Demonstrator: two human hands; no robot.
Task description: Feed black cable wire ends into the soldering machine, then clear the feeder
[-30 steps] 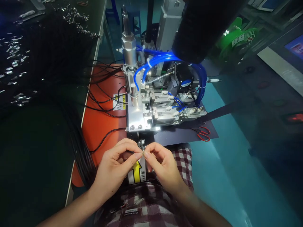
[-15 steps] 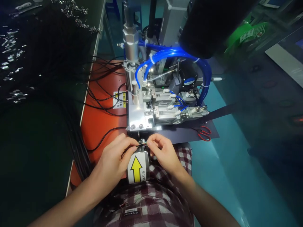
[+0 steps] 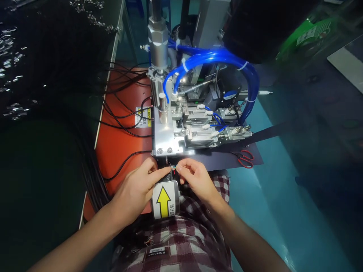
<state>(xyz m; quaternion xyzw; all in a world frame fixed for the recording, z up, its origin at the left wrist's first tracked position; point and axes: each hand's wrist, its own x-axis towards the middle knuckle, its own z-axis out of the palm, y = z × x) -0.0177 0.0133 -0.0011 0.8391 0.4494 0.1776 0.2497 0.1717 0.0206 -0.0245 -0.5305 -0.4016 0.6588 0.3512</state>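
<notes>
Here, right hand (image 3: 196,176), apparently pinching wires (image 3: 174,169)

Bare hands (image 3: 139,186), bare forearms (image 3: 93,230), maroon-and-white checked garment (image 3: 185,238), small lettered label (image 3: 157,251)

Industrial workshop, most likely a workstation on a factory floor. The setting is identified by a metal machine (image 3: 166,139) with cylinders and looped blue tubing (image 3: 212,56), standing beside an orange base (image 3: 124,145); by the warning label (image 3: 143,118) on that base and the yellow arrow sign (image 3: 163,200) at the near end; and by bundled black cables (image 3: 92,175) at left. Red-handled snips (image 3: 246,158) lie near the machine, above a smooth teal floor (image 3: 272,211).
</notes>
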